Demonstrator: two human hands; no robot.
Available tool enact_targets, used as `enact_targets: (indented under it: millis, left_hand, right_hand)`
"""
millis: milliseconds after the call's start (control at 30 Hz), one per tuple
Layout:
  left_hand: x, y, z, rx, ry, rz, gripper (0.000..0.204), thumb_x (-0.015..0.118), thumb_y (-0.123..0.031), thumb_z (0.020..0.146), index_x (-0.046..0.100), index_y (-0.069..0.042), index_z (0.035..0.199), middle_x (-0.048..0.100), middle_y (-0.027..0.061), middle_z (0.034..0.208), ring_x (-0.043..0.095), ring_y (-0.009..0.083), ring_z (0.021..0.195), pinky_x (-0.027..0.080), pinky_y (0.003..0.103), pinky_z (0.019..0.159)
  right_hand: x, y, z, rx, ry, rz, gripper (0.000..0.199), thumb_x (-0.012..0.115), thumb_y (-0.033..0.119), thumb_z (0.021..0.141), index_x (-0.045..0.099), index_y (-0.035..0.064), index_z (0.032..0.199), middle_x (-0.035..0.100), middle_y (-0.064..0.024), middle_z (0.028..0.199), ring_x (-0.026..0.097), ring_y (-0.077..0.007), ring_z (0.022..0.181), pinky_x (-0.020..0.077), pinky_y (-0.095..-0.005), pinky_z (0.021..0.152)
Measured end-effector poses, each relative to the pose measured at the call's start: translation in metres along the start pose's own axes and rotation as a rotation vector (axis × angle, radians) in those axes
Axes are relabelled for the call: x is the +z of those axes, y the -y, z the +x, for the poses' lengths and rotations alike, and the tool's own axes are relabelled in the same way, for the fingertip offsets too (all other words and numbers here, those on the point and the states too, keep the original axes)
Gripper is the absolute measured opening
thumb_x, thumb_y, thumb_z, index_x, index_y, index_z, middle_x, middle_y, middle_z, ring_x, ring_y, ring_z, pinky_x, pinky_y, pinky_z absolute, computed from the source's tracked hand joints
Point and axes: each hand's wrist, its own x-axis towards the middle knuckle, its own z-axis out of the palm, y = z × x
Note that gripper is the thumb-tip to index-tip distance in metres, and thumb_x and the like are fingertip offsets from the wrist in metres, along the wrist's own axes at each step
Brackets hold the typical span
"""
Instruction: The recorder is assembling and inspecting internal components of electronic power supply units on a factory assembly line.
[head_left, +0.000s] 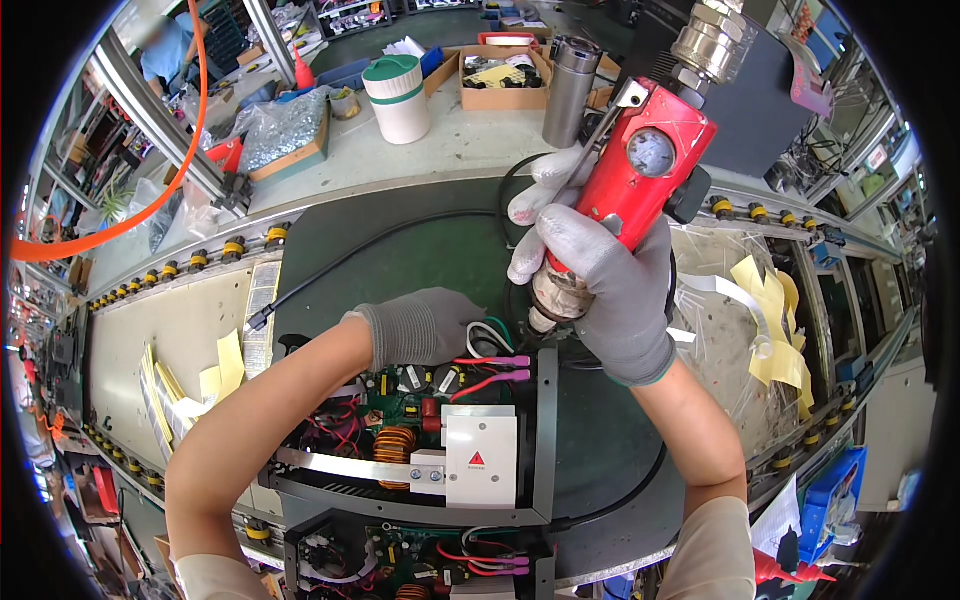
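A red pneumatic screwdriver (622,185) with a metal air fitting at its top is gripped in my gloved right hand (625,305), its nose tilted down and to the left. My gloved left hand (425,328) is closed at the far edge of an opened electronic unit (545,430); its fingertips are hidden, next to white and green wires (488,338). Inside the unit are a green circuit board, a copper coil (393,455), pink-sleeved red wires (500,375) and a white cover plate (480,460) with a warning triangle.
A second opened unit (420,555) lies nearer to me. A black cable (390,235) crosses the dark green work board (340,225). Roller rails (235,247) flank it, with yellow paper strips (775,320) around. Beyond stand a white green-lidded canister (397,105), a steel flask (572,95) and a parts box (500,95).
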Motion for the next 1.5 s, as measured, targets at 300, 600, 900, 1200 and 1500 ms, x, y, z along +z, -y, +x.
enact_targets:
  millis: [300,600,900,1200,1500]
  left_hand:
    - [0.044,0.065,0.046,0.219,-0.084,-0.198,0.030,0.048,-0.020,0.084,0.064,-0.002,0.102,0.065,0.0211,0.097,0.062,0.0368,0.092,0.048,0.041,0.081]
    - [0.026,0.044,0.033,0.048,0.021,0.310,0.025,0.054,-0.016,0.080,0.063,-0.006,0.101,0.066,0.0188,0.093,0.063,0.0345,0.088,0.050,0.041,0.076]
    - [0.003,0.009,0.011,0.116,0.013,0.155,0.026,0.055,-0.023,0.084,0.062,-0.009,0.104,0.066,0.0161,0.098,0.063,0.0332,0.091,0.048,0.040,0.081]
    - [0.013,0.037,0.033,0.287,0.059,0.269,0.026,0.057,-0.020,0.085,0.063,-0.011,0.109,0.066,0.0142,0.100,0.061,0.0324,0.095,0.047,0.039,0.083]
    - [-0.003,0.035,0.008,0.348,-0.054,0.069,0.031,0.058,-0.026,0.084,0.063,-0.011,0.111,0.065,0.0140,0.105,0.061,0.0285,0.098,0.046,0.038,0.087]
  right_hand:
    - [0.018,0.003,-0.019,-0.092,0.099,-0.217,0.041,0.056,-0.008,0.077,0.049,-0.0034,0.117,0.062,-0.0119,0.093,0.061,-0.0143,0.080,0.0510,-0.0286,0.067]
    - [0.019,-0.008,-0.022,-0.154,0.236,-0.425,0.047,0.059,-0.013,0.073,0.049,-0.0004,0.116,0.061,-0.0089,0.095,0.059,-0.0101,0.082,0.0502,-0.0254,0.064]
    - [0.020,-0.016,-0.020,-0.181,0.253,-0.450,0.048,0.060,-0.013,0.072,0.048,0.0004,0.116,0.059,-0.0080,0.100,0.060,-0.0111,0.084,0.0506,-0.0262,0.067]
    - [0.023,-0.017,-0.020,-0.136,0.213,-0.444,0.041,0.061,-0.010,0.074,0.052,0.0009,0.112,0.061,-0.0053,0.090,0.060,-0.0095,0.081,0.0507,-0.0253,0.066]
    - [0.031,-0.016,-0.013,-0.207,0.229,-0.309,0.043,0.062,-0.011,0.072,0.052,-0.0019,0.113,0.062,-0.0088,0.090,0.062,-0.0121,0.077,0.0517,-0.0267,0.065]
